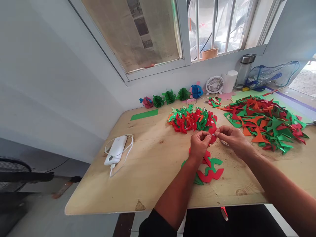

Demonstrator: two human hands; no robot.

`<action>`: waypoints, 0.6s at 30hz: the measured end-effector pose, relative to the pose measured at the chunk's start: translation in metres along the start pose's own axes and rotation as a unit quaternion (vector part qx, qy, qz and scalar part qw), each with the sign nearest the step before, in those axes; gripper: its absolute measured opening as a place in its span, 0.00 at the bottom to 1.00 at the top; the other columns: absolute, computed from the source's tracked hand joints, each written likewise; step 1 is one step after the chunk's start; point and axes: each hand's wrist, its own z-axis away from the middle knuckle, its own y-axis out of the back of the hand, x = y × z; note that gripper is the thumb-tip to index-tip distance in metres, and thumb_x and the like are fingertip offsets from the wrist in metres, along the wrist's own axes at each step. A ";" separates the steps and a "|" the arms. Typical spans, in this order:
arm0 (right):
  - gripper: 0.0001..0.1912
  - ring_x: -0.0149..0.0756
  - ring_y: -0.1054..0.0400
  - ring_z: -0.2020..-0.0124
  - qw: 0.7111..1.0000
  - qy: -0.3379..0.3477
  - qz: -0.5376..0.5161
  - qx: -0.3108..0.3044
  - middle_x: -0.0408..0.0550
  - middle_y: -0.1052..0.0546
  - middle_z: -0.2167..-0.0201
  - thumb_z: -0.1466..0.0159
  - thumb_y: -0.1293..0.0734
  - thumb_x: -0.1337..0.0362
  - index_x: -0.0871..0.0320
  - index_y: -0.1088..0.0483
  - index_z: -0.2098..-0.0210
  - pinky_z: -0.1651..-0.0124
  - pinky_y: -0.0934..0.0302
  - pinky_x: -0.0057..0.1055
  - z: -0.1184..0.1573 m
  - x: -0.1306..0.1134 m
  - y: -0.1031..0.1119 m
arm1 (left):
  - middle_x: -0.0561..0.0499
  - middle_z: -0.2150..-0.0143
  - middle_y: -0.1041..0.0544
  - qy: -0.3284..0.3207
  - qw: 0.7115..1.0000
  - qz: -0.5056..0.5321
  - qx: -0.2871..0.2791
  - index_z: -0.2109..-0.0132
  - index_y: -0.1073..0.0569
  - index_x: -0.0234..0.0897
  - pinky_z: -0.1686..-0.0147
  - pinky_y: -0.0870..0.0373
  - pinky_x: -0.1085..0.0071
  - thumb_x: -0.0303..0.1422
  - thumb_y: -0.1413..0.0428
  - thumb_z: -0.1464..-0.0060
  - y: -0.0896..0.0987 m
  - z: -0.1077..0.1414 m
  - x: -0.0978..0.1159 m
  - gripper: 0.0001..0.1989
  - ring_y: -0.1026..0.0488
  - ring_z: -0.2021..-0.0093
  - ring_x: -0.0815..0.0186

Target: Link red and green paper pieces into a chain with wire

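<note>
Both hands on one red paper cutout

My left hand (198,144) pinches the red paper cutout (212,138) between thumb and forefinger; my right hand (232,135) holds a narrow pinch at its right edge, by a small white patch (213,134). The cutout is just above the table (153,164), in front of the cutout pile (191,121).

I judge that pulling the pinches apart too hard could tear or crease the paper. The left forearm, if it shifts, could sweep the loose cutouts (209,176) beside it; I see at least two red and two green, the rest hidden. To the right, the scrap pile (265,123) shares their colours, so a stray piece could get lost there. Neither pile can be counted.

Farther out I count five folded-paper ornaments (169,97) along the wall (one pink, three green, one blue), one green paper strip (144,114), one white power bank (116,149) with its cable, one small fan (214,85), one white cylinder (229,82) and one glass bottle (243,73).
</note>
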 end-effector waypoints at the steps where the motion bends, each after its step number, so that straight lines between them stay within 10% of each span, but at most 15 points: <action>1: 0.14 0.29 0.41 0.77 1.000 -0.001 0.001 -0.002 0.43 0.29 0.78 0.51 0.30 0.53 0.58 0.29 0.76 0.74 0.48 0.28 0.000 0.000 0.000 | 0.52 0.80 0.28 0.000 1.000 -0.001 0.001 0.74 0.28 0.33 0.80 0.37 0.77 0.34 0.42 0.58 0.000 0.000 0.000 0.07 0.33 0.81 0.73; 18: 0.15 0.24 0.49 0.83 1.000 -0.002 0.015 0.004 0.40 0.34 0.84 0.52 0.30 0.52 0.58 0.32 0.78 0.81 0.58 0.26 0.000 -0.004 -0.002 | 0.53 0.79 0.29 -0.003 1.000 -0.018 -0.013 0.73 0.28 0.34 0.79 0.37 0.76 0.33 0.43 0.58 0.002 -0.002 -0.002 0.06 0.34 0.80 0.72</action>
